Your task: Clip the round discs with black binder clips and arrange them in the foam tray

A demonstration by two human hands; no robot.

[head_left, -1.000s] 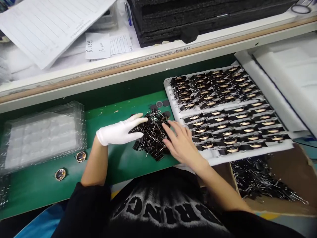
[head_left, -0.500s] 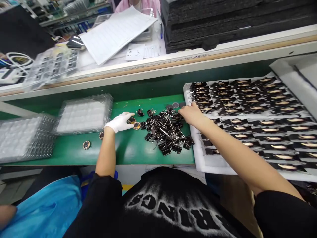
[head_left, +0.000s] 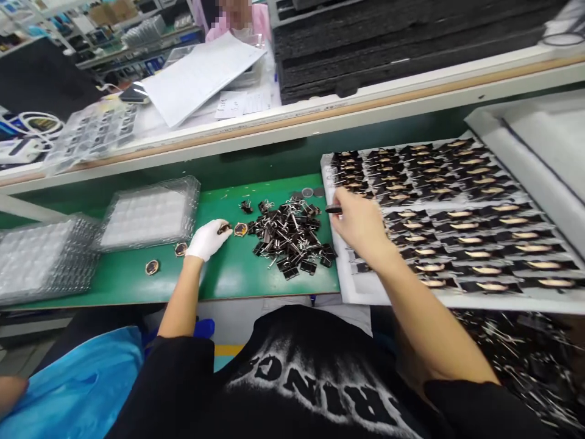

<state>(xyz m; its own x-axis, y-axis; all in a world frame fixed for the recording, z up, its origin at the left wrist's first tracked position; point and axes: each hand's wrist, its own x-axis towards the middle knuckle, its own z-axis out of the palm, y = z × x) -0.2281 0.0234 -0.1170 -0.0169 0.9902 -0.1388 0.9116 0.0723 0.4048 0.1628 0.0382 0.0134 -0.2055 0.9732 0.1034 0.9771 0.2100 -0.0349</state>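
My left hand [head_left: 208,239], in a white glove, pinches a small round gold-rimmed part [head_left: 224,228] above the green bench. Just right of it lies another gold-rimmed part [head_left: 241,229]; two more [head_left: 181,249] [head_left: 152,267] rest to the left. Bare, my right hand [head_left: 359,222] is closed on a small dark flat piece [head_left: 334,209], whose kind I cannot make out. It is over the left edge of the white foam tray [head_left: 356,286], beside a heap of black binder clips [head_left: 292,238]. Rows of clipped parts [head_left: 466,224] fill the tray.
Clear plastic trays [head_left: 148,213] stand at the left of the bench. Two grey discs [head_left: 308,192] lie behind the heap. Papers [head_left: 201,76] and black foam sheets [head_left: 402,49] are on the shelf. A person in pink sits beyond; someone in blue is at lower left.
My left hand has closed on one gold-rimmed part and lifted it. My right hand has come away from the heap's edge with a dark piece between its fingers. The view has shifted slightly.
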